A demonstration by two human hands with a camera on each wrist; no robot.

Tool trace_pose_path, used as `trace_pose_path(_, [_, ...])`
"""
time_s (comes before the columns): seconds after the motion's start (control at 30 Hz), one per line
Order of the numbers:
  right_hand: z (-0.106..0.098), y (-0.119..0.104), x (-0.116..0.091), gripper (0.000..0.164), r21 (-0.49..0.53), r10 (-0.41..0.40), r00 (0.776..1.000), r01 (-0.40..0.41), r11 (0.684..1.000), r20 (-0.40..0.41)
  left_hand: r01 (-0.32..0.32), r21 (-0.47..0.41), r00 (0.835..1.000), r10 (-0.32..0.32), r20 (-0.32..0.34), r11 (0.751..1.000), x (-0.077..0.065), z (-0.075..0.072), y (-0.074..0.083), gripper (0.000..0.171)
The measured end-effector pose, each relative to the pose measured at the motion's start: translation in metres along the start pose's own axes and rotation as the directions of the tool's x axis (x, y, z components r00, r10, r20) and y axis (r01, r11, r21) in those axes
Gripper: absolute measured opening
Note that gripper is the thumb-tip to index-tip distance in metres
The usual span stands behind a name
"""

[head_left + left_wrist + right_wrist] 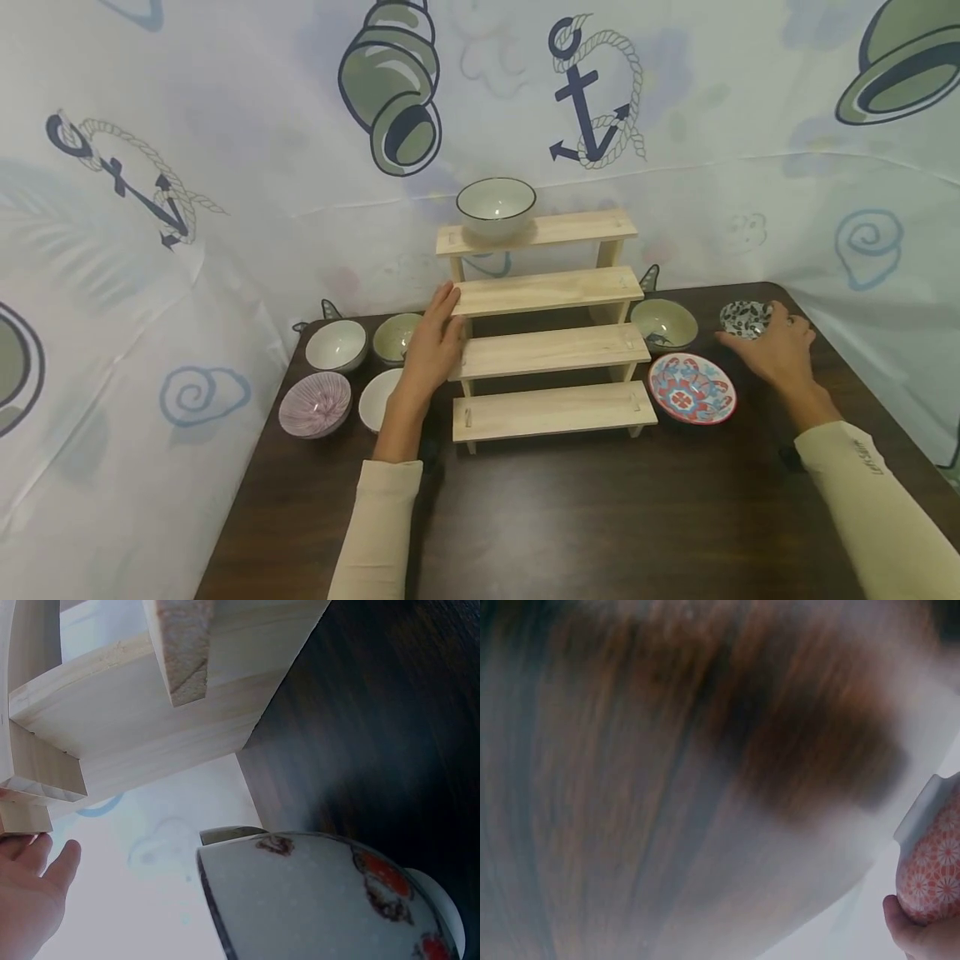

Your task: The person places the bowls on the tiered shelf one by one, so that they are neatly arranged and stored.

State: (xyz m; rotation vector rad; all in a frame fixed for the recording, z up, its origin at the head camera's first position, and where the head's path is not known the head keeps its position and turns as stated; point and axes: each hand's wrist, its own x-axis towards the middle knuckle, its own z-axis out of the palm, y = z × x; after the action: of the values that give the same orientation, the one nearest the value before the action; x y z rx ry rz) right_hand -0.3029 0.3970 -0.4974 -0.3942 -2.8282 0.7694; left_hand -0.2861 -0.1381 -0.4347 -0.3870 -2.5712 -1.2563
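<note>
Head view: mid-frame, your left hand [433, 343] touches the wooden rack [551, 354], fingers straight; right side, your right hand [778, 346] clamps its fingers on the patterned bowl [742, 317]. Left wrist: fingers meet the rack, lower left. Right wrist: thumb against the bowl's reddish side, lower right.

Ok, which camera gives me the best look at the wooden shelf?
The head view: it shows the shelf from the front, all four levels in sight, with a white bowl on the top one. The left wrist view shows only part of it, close up and cropped. In the right wrist view I can make out none of it.
</note>
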Motion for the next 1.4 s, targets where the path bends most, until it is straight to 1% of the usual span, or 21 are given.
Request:
trace_pose_path(0.13, [-0.008,-0.003,-0.004,0.117,-0.002,0.002,1.0,-0.002,1.0,0.0,0.012,-0.005,1.0,-0.012,0.0,1.0,-0.003,0.0,0.001,0.053])
trace_pose_path(0.27, [-0.016,-0.007,-0.008,0.116,0.021,0.005,1.0,-0.005,1.0,-0.006,0.007,-0.003,1.0,-0.007,-0.002,1.0,-0.004,0.0,0.001,0.053])
trace_pose_path(0.4, [-0.022,-0.014,-0.012,0.114,0.026,-0.006,1.0,0.006,1.0,-0.024,-0.005,0.01,1.0,0.005,-0.007,1.0,-0.002,0.001,0.0,0.053])
trace_pose_path(0.53, [-0.027,-0.02,-0.015,0.113,0.028,-0.025,0.999,0.027,0.999,-0.047,0.0,0.016,1.0,0.001,-0.005,1.0,-0.001,0.002,-0.001,0.053])
trace_pose_path(0.7, [-0.033,-0.027,-0.018,0.115,0.029,-0.056,0.997,0.058,0.998,-0.061,-0.002,0.015,1.0,0.002,-0.006,1.0,-0.001,0.002,0.001,0.053])
trace_pose_path(0.9, [-0.038,-0.036,-0.022,0.121,-0.001,-0.074,0.996,0.074,0.997,-0.05,0.009,0.011,1.0,-0.009,-0.006,1.0,-0.002,0.001,0.003,0.053])
trace_pose_path(1.23, [-0.049,-0.05,-0.03,0.125,-0.031,-0.14,0.987,0.138,0.99,-0.075,0.002,0.012,1.0,-0.002,0.007,1.0,-0.002,0.0,0.001,0.054])
trace_pose_path(1.4, [-0.054,-0.057,-0.034,0.125,-0.024,-0.15,0.985,0.149,0.989,-0.082,-0.003,0.021,1.0,0.003,0.009,1.0,-0.002,0.0,0.0,0.054])
